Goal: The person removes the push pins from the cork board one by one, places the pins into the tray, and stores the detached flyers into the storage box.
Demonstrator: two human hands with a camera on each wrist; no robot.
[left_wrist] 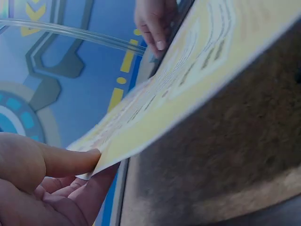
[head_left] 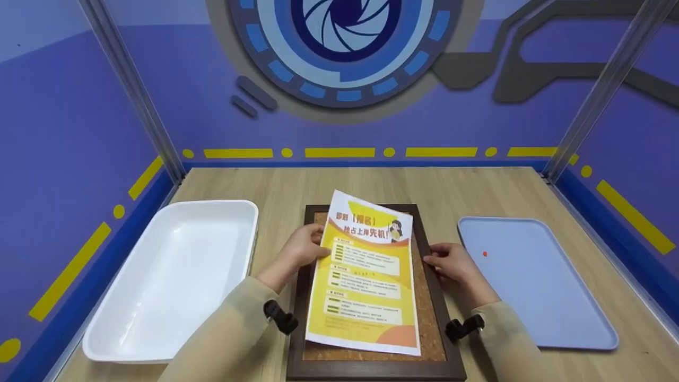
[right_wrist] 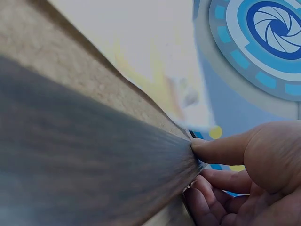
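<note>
A yellow and orange printed flyer (head_left: 366, 286) lies slantwise over a cork board (head_left: 432, 318) with a dark wooden frame (head_left: 376, 370). My left hand (head_left: 306, 245) pinches the flyer's left edge between thumb and fingers; in the left wrist view the sheet (left_wrist: 141, 117) bows up off the cork (left_wrist: 225, 146). On the other side, my right hand (head_left: 452, 262) grips the frame's right edge. The right wrist view shows the thumb on the wood (right_wrist: 108, 155) and the fingers curled beneath it. The flyer's top corner there stands apart from that hand.
A white deep tray (head_left: 175, 276) stands at the left of the wooden table (head_left: 281, 183). To the right is a flat lavender tray (head_left: 546, 286) bearing a tiny red-orange piece (head_left: 485, 254). Printed blue-purple panels (head_left: 196, 106) wall in the back and sides.
</note>
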